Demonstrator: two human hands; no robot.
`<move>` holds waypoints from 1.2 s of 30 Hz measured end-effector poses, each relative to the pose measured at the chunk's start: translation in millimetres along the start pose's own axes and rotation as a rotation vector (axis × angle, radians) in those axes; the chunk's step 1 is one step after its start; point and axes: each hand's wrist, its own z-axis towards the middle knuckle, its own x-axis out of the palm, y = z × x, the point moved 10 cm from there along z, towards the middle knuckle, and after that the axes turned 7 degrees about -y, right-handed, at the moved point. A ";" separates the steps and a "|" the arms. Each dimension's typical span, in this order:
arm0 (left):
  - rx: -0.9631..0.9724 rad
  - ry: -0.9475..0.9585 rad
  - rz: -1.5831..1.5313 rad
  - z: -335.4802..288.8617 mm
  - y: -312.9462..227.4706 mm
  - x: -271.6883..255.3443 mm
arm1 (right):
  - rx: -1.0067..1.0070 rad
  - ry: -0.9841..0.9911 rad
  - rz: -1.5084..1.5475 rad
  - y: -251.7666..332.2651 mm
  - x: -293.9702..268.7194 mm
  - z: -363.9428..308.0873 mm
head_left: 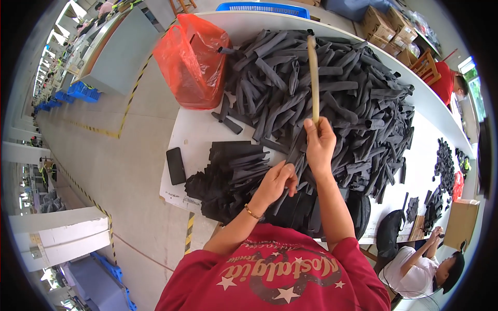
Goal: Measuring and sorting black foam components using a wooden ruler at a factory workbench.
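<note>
Right hand: the right hand (320,142) has its grip closed round the lower end of a pale yellow, long, narrow stick (314,72), material unclear.
Stick: over the pile, upper end toward the tabletop's far edge; held low, probably to leave most of its length free.
Left hand: the left hand (277,181) is just below the right, fingers curled beside the dark fabric; cannot tell whether its grip pinches any.
Pile: big loose heap of dark grey, flat, narrow fabric tubes (280,72), middle of the tabletop out to the far edge; likely heaped there for easy reach.
Bundle: black fabric strips laid roughly side by side (228,160), near-left corner; more ordered than the pile, perhaps kept apart on purpose.
Phone: black, flat, rectangular phone (176,166), by the left edge, seemingly out of the way of the fabric.
Bag: translucent red plastic bag (199,67), far-left corner, standing beside the pile; contents unclear.
Surface: white tabletop (189,124), raised border along the far edge.
Room: workshop; grey floor (98,155) with yellow-black tape, blue plastic basket (264,7) beyond the far edge, co-worker in white (415,269) at right.
</note>
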 end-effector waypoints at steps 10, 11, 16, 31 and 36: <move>0.334 -0.464 0.367 114.1 -41.7 -79.9 | -0.407 -0.410 -0.651 35.7 -42.0 160.6; 0.415 -0.519 0.499 139.6 -54.1 -83.6 | -0.307 -0.277 -0.588 19.3 -19.3 163.3; 0.535 -0.649 0.922 221.2 -67.6 -59.7 | -0.096 -0.022 -0.678 -63.2 67.1 176.6; 0.194 -0.184 0.534 204.0 -55.4 -33.2 | -0.134 -0.060 -0.142 -23.2 49.0 168.2; 0.135 -0.074 0.431 158.5 -1.2 -60.8 | -0.056 -0.382 0.110 5.1 -20.8 260.7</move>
